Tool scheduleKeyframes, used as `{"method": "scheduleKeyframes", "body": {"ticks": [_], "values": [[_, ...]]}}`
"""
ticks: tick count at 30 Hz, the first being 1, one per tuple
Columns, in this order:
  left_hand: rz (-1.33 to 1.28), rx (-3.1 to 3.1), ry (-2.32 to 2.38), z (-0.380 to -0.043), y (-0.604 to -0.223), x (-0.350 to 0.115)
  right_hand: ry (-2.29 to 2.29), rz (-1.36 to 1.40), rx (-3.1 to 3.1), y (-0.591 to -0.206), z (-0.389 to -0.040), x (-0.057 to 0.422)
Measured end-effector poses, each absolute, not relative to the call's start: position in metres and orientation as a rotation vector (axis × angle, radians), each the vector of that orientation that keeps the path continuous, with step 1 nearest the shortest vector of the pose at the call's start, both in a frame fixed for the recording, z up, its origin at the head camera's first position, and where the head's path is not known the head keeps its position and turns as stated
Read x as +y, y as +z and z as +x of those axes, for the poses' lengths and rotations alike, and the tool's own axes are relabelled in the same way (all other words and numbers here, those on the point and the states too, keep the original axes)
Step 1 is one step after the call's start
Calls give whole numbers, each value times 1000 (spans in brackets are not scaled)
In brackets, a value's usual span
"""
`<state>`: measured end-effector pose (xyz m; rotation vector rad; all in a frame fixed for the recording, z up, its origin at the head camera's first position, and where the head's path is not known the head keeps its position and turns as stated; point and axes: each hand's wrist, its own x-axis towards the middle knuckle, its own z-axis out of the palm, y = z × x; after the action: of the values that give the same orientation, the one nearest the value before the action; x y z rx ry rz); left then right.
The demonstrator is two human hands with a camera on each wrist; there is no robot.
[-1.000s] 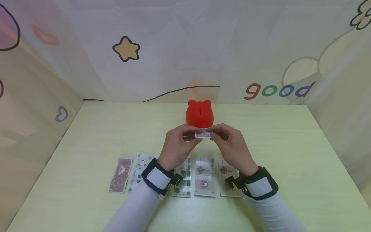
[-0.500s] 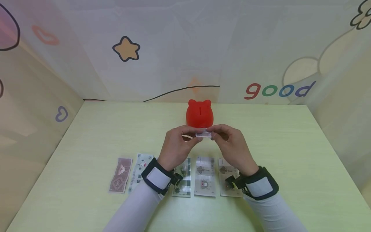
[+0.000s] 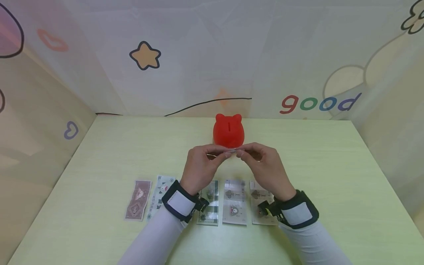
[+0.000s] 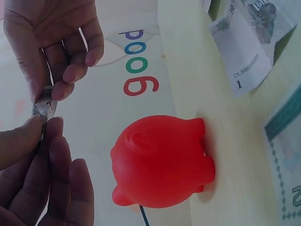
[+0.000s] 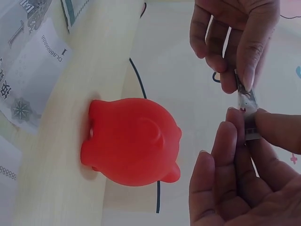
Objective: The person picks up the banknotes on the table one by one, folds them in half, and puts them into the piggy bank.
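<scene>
A narrow folded banknote (image 4: 45,106) is held between both hands above the table, in front of the red piggy bank (image 3: 228,131). The left hand (image 3: 202,165) pinches one end between thumb and fingers. At the other end the right hand (image 3: 265,165) has a like pinch. In the right wrist view the folded banknote (image 5: 247,104) shows a small printed picture, with fingertips covering parts of it. The piggy bank stands upright just beyond the hands, apart from them, its coin slot showing on top in the head view.
Nearer the person lies a row of banknotes: a reddish one (image 3: 138,200), a pale blue one (image 3: 162,189), a green one (image 3: 212,211) and greyish ones (image 3: 234,206), partly hidden by the wrists. A printed cloth (image 3: 198,55) hangs behind the table (image 3: 331,176).
The folded banknote has tilted and shows a thinner edge to the head camera. Thumbs and fingertips have drawn slightly closer together; the arms have hardly moved.
</scene>
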<state>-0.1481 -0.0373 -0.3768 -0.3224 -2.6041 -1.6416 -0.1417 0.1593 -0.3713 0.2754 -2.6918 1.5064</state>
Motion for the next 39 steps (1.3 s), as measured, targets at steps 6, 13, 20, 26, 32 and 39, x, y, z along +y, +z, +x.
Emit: {"method": "scheduleKeyframes", "body": {"ticks": [6, 13, 20, 26, 32, 39], "values": [[-338, -2558, -1674, -148, -377, -37, 1522, 275, -2651, -373, -141, 159], [-290, -2562, -1753, -146, -377, -36, 1518, 272, -2631, -374, -141, 160], [-347, -2561, -1759, -146, -377, -37, 1539, 261, -2694, -373, -141, 158], [-440, -2591, -1735, -146, -379, -37, 1503, 296, -2676, -373, -139, 157], [-466, -2620, -1780, -146, -380, -36, 1474, 359, -2659, -370, -138, 156], [-453, -2608, -1762, -146, -379, -36, 1494, 377, -2646, -371, -137, 155]]}}
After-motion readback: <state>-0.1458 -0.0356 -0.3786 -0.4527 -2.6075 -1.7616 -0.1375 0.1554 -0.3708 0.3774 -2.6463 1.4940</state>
